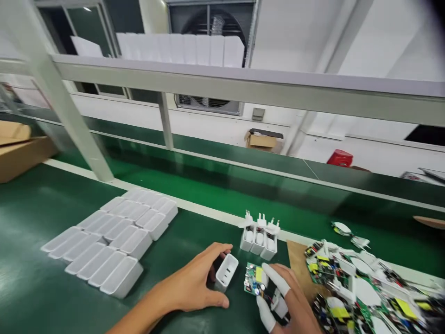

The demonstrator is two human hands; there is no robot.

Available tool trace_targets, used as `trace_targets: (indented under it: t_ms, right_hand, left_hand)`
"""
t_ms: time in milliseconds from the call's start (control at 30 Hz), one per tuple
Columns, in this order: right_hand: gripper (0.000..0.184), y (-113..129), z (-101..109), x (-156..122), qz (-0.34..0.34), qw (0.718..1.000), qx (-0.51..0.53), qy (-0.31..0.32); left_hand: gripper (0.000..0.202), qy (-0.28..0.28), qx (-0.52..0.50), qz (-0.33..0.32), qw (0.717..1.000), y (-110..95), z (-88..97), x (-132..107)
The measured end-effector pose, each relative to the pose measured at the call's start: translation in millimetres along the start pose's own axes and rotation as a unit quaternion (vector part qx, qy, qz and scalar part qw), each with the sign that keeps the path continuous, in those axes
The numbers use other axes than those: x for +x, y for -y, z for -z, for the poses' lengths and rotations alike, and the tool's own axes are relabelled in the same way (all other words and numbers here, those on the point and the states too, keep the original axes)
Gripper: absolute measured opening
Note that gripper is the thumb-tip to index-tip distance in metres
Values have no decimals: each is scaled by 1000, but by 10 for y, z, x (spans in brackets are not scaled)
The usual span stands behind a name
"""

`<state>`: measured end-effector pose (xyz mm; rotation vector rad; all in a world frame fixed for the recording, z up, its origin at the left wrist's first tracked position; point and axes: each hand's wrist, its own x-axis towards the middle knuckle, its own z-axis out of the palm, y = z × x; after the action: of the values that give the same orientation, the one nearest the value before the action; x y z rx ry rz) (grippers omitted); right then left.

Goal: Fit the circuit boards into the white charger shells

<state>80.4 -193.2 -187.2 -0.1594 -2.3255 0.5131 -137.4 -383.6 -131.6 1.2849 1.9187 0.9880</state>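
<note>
My left hand (194, 284) curls around a white charger housing (226, 272) that lies on the green mat, its port face turned up toward me. My right hand (288, 299), with white cots on the fingertips, holds a small green circuit board (254, 279) just right of the housing. Three assembled white chargers (260, 235) with plug pins pointing up stand in a row right behind both hands.
Several empty white housings (114, 241) lie in rows to the left. A heap of green circuit boards and white parts (365, 283) fills the right side, beside a brown card sheet (299, 262). The green conveyor belt (215, 185) runs behind; cardboard boxes (17, 150) sit far left.
</note>
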Motion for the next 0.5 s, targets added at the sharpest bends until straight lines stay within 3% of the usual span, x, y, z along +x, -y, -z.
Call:
trace_targets:
  t_ms: [100,267,400,500]
  right_hand:
    - [51,116,54,75,-33,999,26,-13]
    - [55,214,129,171,11,997,37,-70]
    - [57,249,198,263,28,996,33,-81]
    - [57,265,235,299,18,996,18,-90]
  left_hand:
    - [80,-14,25,-15,999,-52,-48,10]
    - [62,-31,61,-108,992,-9,-27,86]
    - [44,-81,103,-126,983,136,-28,114]
    - [39,-126,74,-115,983,230,-119,115]
